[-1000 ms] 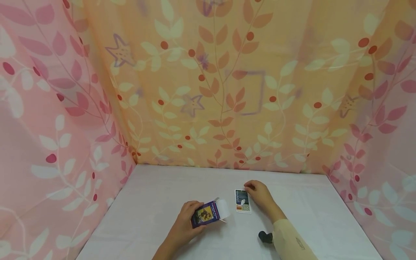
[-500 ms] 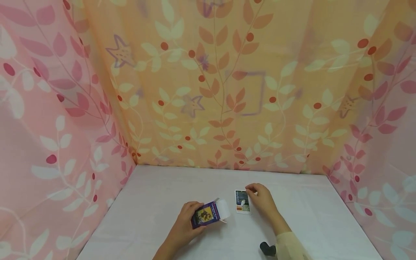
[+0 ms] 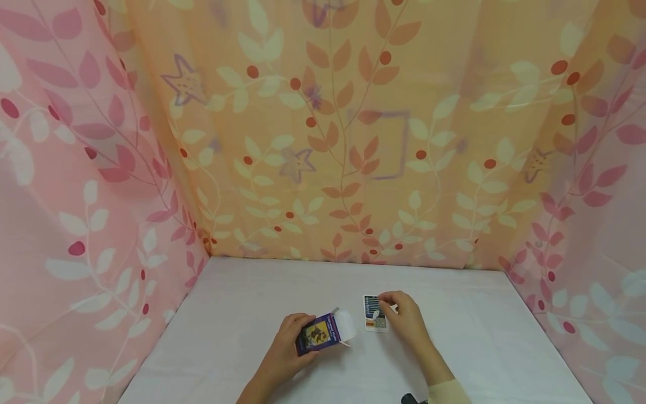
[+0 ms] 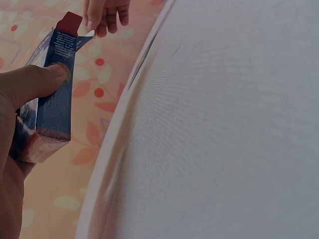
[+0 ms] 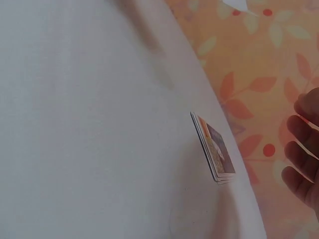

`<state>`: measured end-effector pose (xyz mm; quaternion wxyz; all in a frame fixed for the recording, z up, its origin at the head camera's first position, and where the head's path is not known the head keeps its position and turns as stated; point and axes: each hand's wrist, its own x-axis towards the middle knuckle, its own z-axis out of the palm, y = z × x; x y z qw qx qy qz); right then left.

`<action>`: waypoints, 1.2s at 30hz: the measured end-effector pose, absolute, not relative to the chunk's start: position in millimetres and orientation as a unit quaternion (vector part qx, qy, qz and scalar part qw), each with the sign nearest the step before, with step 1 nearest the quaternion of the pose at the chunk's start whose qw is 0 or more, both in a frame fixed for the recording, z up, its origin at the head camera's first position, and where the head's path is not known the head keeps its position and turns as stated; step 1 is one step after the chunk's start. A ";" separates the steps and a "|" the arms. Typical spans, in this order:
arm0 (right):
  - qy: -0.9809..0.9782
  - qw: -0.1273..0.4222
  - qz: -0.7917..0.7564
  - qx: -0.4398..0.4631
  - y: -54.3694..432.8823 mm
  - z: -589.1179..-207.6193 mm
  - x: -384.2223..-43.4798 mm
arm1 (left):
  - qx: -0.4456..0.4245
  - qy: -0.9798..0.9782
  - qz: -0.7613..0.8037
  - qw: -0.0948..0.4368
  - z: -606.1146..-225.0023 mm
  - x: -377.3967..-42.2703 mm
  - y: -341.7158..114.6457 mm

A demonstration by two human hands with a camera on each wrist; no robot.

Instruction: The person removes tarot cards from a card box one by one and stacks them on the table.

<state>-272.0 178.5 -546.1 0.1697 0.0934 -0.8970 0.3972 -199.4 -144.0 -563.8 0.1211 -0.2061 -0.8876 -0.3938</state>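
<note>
Gripping box (image 3: 318, 335) labelled "Universal Waite": left hand (image 3: 285, 349).

Screened in on three sides

This was a small enclosed space; whether it was in a home or a workplace could not be told. Leafy cloth (image 3: 333, 134) hung at the back, orange, and at left and right, pink, with purple stars (image 3: 184, 83) on the orange part. A white table (image 3: 272, 286) reached its foot.
</note>
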 end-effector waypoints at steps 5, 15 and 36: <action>-0.890 0.196 0.399 0.101 173.6 -542.0 -260.4 | -0.207 -0.886 -0.395 0.125 -563.5 -198.7 -143.6; -0.880 0.211 0.411 0.113 163.9 -538.3 -236.8 | -0.208 -0.887 -0.393 0.125 -566.2 -198.6 -143.2; -0.868 0.199 0.432 0.142 143.2 -528.5 -216.3 | -0.208 -0.885 -0.395 0.133 -568.2 -200.9 -142.8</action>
